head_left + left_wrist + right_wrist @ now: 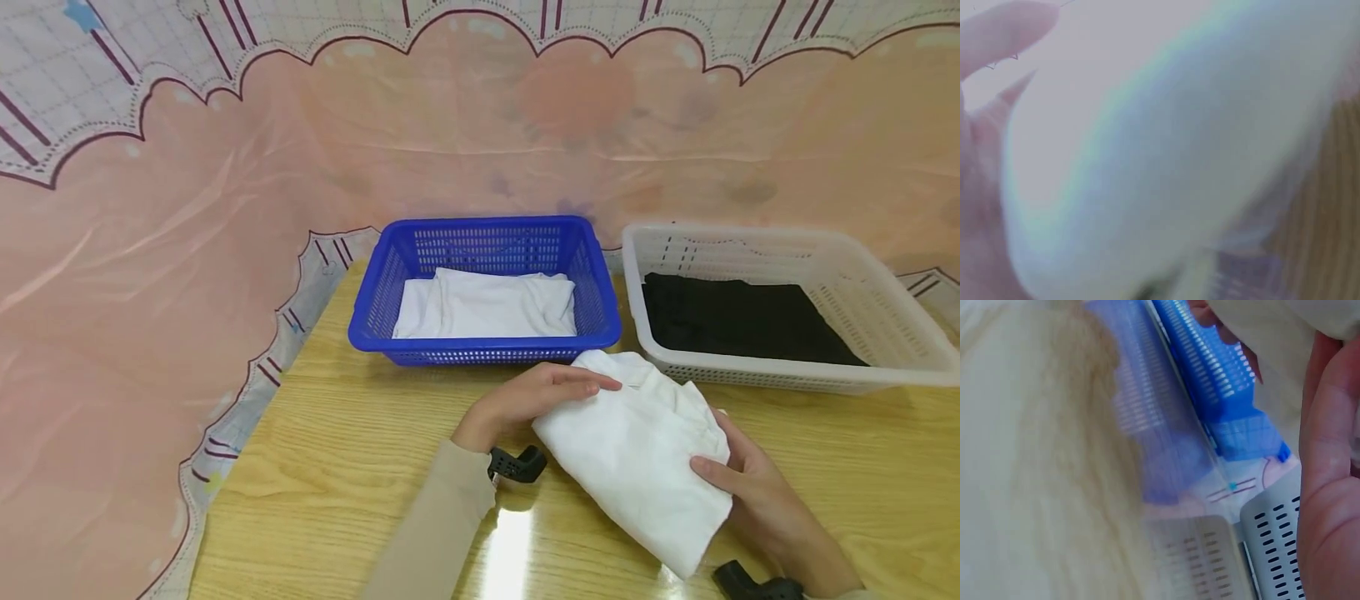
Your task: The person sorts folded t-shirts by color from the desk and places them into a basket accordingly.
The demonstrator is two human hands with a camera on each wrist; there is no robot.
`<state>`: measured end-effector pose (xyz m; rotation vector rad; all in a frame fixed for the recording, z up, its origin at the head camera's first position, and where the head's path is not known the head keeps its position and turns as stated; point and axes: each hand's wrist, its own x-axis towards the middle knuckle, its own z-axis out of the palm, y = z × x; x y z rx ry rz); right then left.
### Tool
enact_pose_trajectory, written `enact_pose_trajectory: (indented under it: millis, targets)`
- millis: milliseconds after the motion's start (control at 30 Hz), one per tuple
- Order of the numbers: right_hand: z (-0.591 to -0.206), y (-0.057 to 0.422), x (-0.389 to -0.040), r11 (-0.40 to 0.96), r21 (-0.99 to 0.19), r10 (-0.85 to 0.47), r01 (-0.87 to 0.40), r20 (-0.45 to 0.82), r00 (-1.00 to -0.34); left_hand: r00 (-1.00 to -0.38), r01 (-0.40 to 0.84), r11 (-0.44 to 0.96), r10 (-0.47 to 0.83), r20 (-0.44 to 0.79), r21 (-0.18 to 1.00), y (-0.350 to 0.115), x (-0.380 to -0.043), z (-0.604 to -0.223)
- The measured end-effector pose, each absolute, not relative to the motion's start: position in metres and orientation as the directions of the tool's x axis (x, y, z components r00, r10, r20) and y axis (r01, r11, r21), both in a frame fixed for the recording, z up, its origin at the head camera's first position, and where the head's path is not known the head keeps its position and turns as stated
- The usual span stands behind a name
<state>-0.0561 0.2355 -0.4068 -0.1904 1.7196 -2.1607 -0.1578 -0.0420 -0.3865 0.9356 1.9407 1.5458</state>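
Observation:
A folded white cloth garment (pixel 630 458) is held tilted above the table between both hands, in front of the two baskets. My left hand (pixel 532 396) grips its upper left edge, thumb and fingers over the top fold. At the lower right side my right hand (pixel 757 483) grips the garment, thumb on the near face and the other fingers behind it. In the left wrist view the white cloth (pixel 1166 144) fills most of the picture, blurred. The right wrist view shows part of the right hand (pixel 1335 456) beside the cloth (pixel 1272 344).
A blue basket (pixel 483 343) holding folded white cloth (pixel 487 307) stands behind the hands. To its right is a white basket (pixel 780 375) with folded black cloth (pixel 742 321). They stand on a wooden table (pixel 337 467), with a patterned pink curtain (pixel 465 150) behind.

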Motion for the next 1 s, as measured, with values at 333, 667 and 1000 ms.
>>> enact_pose_trajectory:
  millis: [333, 667, 1000]
  targets:
    - [-0.413, 0.232, -0.056, -0.267, -0.932, -0.46, 0.246, -0.101, -0.882, -0.688, 0.345, 0.246, 0.723, 0.066, 0.906, -0.041, -0.158, -0.359]
    - [-0.416, 0.232, -0.052, -0.18, -0.946, -0.471, 0.27, -0.158, -0.868, -0.687, 0.378, 0.223, 0.718, 0.112, 0.899, -0.033, -0.159, -0.342]
    - [-0.407, 0.232, -0.055, -0.187, -0.956, -0.492, 0.225, -0.107, -0.864, -0.719, 0.327, 0.189, 0.685, 0.114, 0.926, -0.036, -0.147, -0.313]
